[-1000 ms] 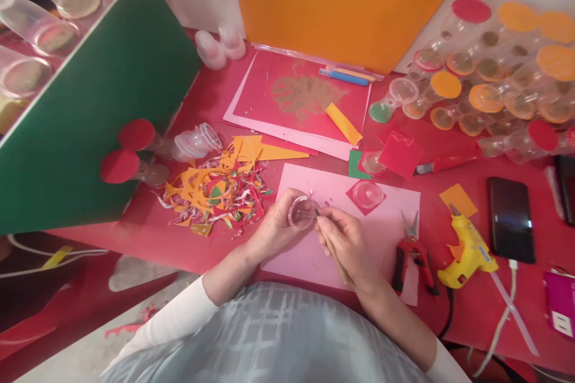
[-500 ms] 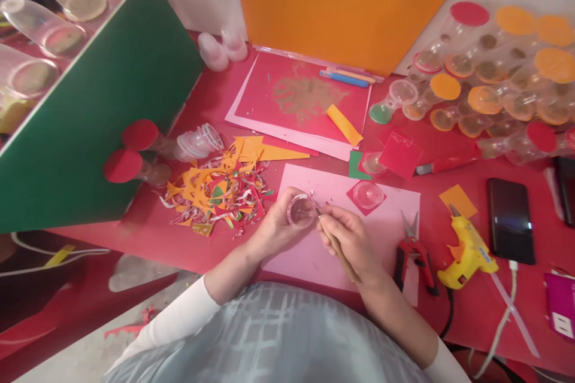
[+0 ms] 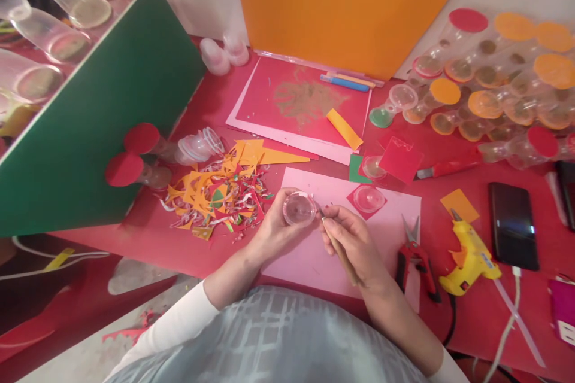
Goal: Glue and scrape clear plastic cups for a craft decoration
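Note:
My left hand (image 3: 275,224) is closed round a small clear plastic cup (image 3: 300,208), its open mouth turned up toward me. In my right hand (image 3: 353,239) is a thin tool with a wooden handle (image 3: 340,251), perhaps a craft knife; its tip points at the cup's right rim and looks just apart from it. Both hands are above a pale pink sheet (image 3: 309,269). Close by on that sheet, another clear cup (image 3: 369,198) rests on a red paper square. Small scraps lie beyond the held cup.
Paper scraps (image 3: 220,191) are heaped at left, beside a green board (image 3: 108,114). At right lie red-handled pruning shears (image 3: 415,263), a yellow glue gun (image 3: 469,257), a phone (image 3: 513,224) and a red cutter (image 3: 453,166). Joined plastic cups (image 3: 487,78) stand behind them.
The cup has tilted so its mouth faces up more. The tool's tip has drawn slightly away from the rim, to the right.

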Motion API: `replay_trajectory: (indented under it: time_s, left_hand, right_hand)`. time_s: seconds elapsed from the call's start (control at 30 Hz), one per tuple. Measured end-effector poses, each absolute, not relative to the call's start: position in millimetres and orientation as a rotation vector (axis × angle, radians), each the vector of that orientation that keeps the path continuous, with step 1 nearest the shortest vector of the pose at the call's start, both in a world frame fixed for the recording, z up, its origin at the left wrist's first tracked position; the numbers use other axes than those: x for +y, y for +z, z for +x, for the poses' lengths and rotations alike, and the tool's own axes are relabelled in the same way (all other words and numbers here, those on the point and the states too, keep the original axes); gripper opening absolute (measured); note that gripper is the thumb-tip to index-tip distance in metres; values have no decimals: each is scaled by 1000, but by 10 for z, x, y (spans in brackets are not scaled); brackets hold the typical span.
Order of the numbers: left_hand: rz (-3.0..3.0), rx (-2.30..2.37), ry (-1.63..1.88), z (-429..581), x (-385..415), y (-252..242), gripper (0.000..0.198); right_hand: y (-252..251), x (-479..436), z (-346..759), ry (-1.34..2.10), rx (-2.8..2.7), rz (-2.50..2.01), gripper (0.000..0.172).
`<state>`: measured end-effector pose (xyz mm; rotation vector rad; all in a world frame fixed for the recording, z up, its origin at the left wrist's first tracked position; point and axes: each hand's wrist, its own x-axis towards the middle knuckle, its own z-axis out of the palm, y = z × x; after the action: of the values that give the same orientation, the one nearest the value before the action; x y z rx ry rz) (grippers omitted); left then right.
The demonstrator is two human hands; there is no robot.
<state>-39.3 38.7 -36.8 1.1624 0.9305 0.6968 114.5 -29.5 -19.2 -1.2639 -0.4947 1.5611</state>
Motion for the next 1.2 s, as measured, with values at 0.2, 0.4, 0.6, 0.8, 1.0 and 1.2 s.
replay_trajectory:
  time_s: [0.2,0.4,0.6,0.8,1.0,1.2]
  left_hand:
    - [1118,827,748,-369,391,-383,44]
    - [1148,896,795,-328,380,-400,44]
    - [1102,883,819,-318,366,-436,39]
    - [1098,903,819,-337,352,-466,38]
    - [1102,919,832,-340,332,-505,41]
    - [1122,948,814,-338,350,-455,42]
  right_hand:
    - [-184,-301,1083,1538,-503,-1329,26]
    - [-173,-301,1035,1533,-523,-1344,25]
    - [-170,-296,1027,1549,-518,-1362,25]
    - [-173,-291,990,1567,-458,-1375,24]
    - [-172,-301,958,1541,-420,-1338,24]
    - [-208,-308,948,1516,-431,-1339,24]
